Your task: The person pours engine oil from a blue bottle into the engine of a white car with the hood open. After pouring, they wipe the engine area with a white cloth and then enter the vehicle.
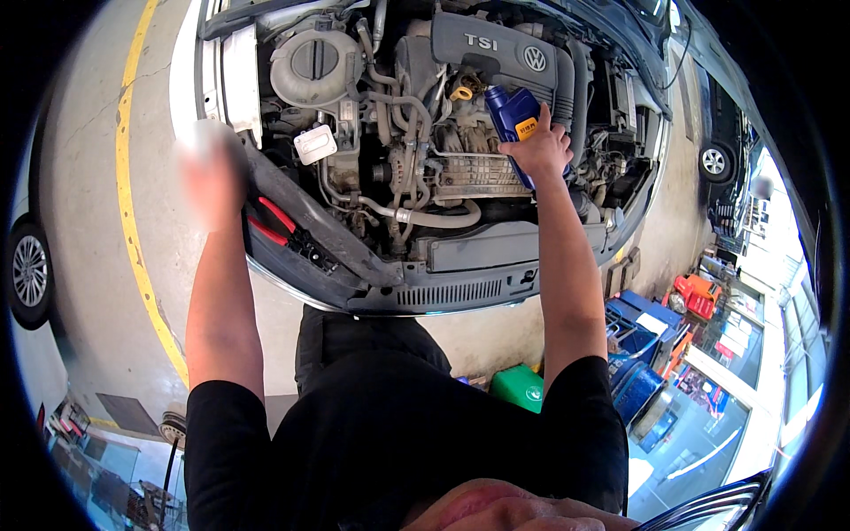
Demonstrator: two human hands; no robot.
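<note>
My right hand (538,150) is wrapped round a blue oil bottle (509,111) with a yellow label, one finger stretched along its side. The bottle is tilted over the engine, its neck toward the upper left, beside a yellow ring-shaped part (461,93). Whether anything flows from it does not show. At the car's front left corner, my left hand (211,177) is at the edge of the bodywork; a blur hides its fingers and anything in them. Close below it, red-handled pliers (273,219) lie on the dark front trim (332,234).
The open engine bay holds a black engine cover (496,53), a round lidded reservoir (316,66), hoses and a small pale rectangular piece (315,143). A yellow line (133,177) crosses the floor at left. A green container (518,388) and blue drum (633,389) stand at lower right.
</note>
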